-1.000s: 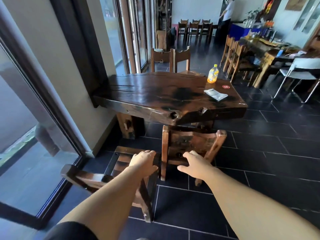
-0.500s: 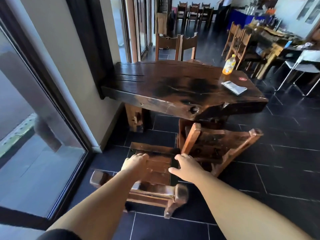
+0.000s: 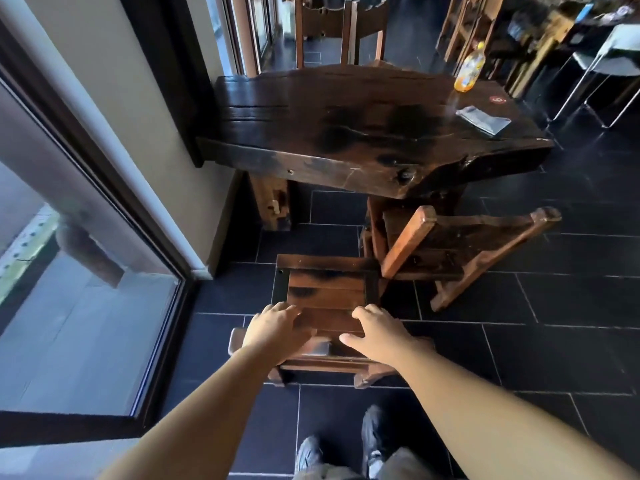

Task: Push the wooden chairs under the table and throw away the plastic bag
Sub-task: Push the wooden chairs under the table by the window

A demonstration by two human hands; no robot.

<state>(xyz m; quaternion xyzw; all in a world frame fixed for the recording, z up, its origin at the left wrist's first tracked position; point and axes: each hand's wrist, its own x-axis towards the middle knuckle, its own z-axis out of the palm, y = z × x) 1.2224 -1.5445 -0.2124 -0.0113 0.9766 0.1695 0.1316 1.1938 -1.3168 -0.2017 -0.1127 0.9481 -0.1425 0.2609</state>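
Observation:
A dark wooden table (image 3: pixel 311 157) stands against the wall. The near wooden chair (image 3: pixel 329 289) faces it, its seat just short of the table edge. My left hand (image 3: pixel 273 329) and my right hand (image 3: pixel 377 332) hold the top rail of its backrest, fingers over the far side and thumbs on the near side. A second wooden chair (image 3: pixel 450 247) stands askew at the right, partly under the table. The clear plastic bag (image 3: pixel 485 119) lies flat on the table's far right corner.
An orange drink bottle (image 3: pixel 469 69) stands behind the bag. Two more chairs (image 3: pixel 343 26) sit at the table's far side. A glass door (image 3: pixel 79 306) runs along the left. A white metal-framed chair (image 3: pixel 616 50) and other tables are at the right. My shoes (image 3: pixel 343 445) are on black tiles.
The near chair has swung round from sideways to facing the table. Both hands moved from its side to its backrest rail. I have stepped closer and look further down.

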